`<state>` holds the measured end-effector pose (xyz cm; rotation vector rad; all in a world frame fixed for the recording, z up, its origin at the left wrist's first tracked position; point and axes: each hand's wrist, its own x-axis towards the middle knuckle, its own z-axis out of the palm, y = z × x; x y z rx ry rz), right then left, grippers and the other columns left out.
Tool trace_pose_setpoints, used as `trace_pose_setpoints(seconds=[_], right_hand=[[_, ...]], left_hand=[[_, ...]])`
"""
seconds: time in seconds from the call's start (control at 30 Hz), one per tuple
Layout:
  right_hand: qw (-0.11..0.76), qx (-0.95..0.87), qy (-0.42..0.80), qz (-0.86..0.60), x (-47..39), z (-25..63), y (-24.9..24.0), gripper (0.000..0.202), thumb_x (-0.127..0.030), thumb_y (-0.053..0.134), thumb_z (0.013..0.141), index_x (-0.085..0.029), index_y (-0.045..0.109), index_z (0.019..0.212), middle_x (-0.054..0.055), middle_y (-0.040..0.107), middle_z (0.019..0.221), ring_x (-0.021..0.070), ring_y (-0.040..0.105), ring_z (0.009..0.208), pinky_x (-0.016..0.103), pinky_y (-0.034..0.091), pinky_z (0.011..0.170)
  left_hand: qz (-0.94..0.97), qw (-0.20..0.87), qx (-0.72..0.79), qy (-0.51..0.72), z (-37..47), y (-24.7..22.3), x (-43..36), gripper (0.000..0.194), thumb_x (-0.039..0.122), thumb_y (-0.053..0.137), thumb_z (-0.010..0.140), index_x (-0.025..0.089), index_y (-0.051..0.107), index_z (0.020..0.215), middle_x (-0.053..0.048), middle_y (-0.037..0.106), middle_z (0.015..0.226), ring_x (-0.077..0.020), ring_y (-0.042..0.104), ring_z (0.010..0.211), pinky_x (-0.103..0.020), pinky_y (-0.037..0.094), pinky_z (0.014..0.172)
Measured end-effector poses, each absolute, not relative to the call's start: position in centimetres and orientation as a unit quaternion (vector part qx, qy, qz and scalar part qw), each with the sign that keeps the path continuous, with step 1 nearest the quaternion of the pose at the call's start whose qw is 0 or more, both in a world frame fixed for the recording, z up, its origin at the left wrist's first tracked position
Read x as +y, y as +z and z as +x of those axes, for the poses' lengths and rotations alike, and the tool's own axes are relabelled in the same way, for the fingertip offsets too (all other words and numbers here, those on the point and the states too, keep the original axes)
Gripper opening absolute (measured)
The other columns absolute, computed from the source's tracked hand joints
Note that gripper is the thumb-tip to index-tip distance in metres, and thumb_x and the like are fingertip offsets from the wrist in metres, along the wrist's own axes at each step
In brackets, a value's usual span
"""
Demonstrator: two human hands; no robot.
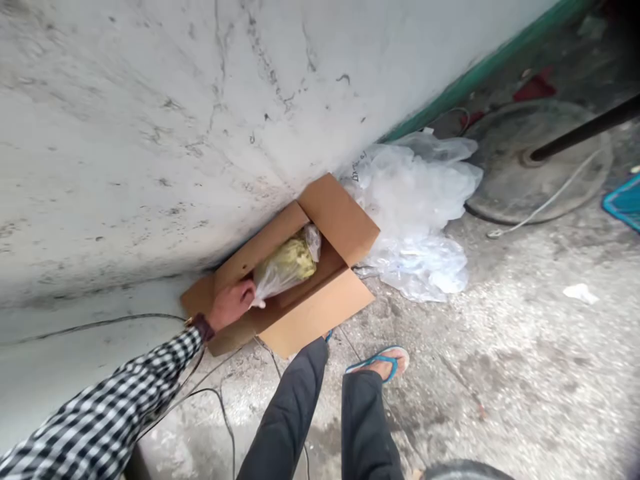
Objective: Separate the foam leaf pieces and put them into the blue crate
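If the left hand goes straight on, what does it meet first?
The yellowish bag whose end the left hand holds; past that, perhaps the far end of the cardboard box, though depth is unclear.

A stained white wall (175,133), worn grey floor (525,353), trailing cables (125,317) and heaped plastic (415,200) suggest a rough utility or storage corner.

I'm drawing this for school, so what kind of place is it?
Maybe a storage or work corner, though I can't tell whether it's indoors. The grimy wall, the stained floor, and the open cardboard box beside a heap of clear plastic suggest that.
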<state>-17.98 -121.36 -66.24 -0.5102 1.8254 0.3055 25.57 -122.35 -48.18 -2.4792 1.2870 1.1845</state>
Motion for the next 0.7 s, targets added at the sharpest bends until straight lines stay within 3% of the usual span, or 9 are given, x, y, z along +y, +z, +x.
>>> trace_pose_setpoints(seconds=[0.17,0.3,0.43,0.5,0.53,0.63,0.7], right_hand=[[0.575,0.766,0.135,-0.254,-121.8,-16.9,-66.1,0.067,-0.044,0.056,0.064,-0.075,0.053,0.124,-0.009,0.074,0.107,0.0531,0.067,0.115,0.058,0.052,0.04],[0.58,0.745,0.131,-0.303,-122.0,-17.1,-64.8,0.069,-0.038,0.068,0.069,-0.055,0.058,0.136,0.002,0.075,0.112,0.0475,0.069,0.113,0.054,0.062,0.054],[0.575,0.72,0.115,-0.371,-122.2,-20.7,-59.3,0.045,-0.045,0.064,0.094,-0.037,0.061,0.138,0.007,0.071,0.124,0.0335,0.069,0.114,0.045,0.064,0.078],[0.566,0.708,0.106,-0.409,-121.7,-23.2,-54.8,0.034,-0.043,0.06,0.101,-0.036,0.064,0.134,0.003,0.069,0.127,0.0312,0.067,0.117,0.043,0.063,0.079],[0.561,0.703,0.101,-0.426,-121.2,-24.3,-52.3,0.037,-0.04,0.071,0.095,-0.034,0.066,0.131,0.006,0.066,0.133,0.0271,0.066,0.115,0.037,0.061,0.081],[0.543,0.687,0.08,-0.477,-119.2,-25.9,-45.0,0.035,-0.035,0.073,0.096,-0.026,0.067,0.129,0.008,0.063,0.137,0.0242,0.066,0.113,0.037,0.06,0.087],[0.528,0.676,0.055,-0.511,-118.1,-25.6,-40.8,0.034,-0.033,0.074,0.094,-0.027,0.068,0.128,0.007,0.063,0.139,0.0251,0.066,0.114,0.036,0.06,0.086]], left_hand=[[-0.786,0.18,0.425,0.412,23.9,-49.2,-117.4,0.023,0.017,0.049,0.095,0.021,0.071,0.094,-0.009,0.074,0.101,-0.024,0.066,0.089,-0.034,0.045,0.083],[-0.801,0.121,0.393,0.436,21.7,-52.8,-120.0,0.037,0.01,0.055,0.092,0.016,0.067,0.127,-0.012,0.068,0.138,-0.0244,0.062,0.121,-0.033,0.043,0.107],[-0.823,0.076,0.395,0.402,20.9,-51.3,-124.6,0.057,0.008,0.049,0.094,0.0,0.044,0.15,-0.021,0.048,0.158,-0.0309,0.043,0.144,-0.04,0.028,0.123],[-0.842,0.054,0.387,0.372,20.7,-48.7,-125.4,0.059,0.013,0.041,0.098,-0.008,0.034,0.153,-0.025,0.044,0.159,-0.038,0.036,0.149,-0.048,0.023,0.124],[-0.842,0.036,0.391,0.37,20.4,-47.3,-125.2,0.058,0.024,0.035,0.103,-0.005,0.036,0.153,-0.02,0.047,0.158,-0.0369,0.038,0.149,-0.046,0.026,0.124],[-0.831,-0.022,0.337,0.443,17.5,-43.5,-123.0,0.055,0.046,0.039,0.099,0.008,0.067,0.128,-0.005,0.073,0.13,-0.0273,0.065,0.128,-0.034,0.045,0.112],[-0.818,-0.05,0.306,0.485,13.9,-40.7,-121.5,0.041,0.051,0.051,0.089,0.022,0.076,0.102,0.004,0.082,0.108,-0.026,0.074,0.113,-0.035,0.052,0.105]])
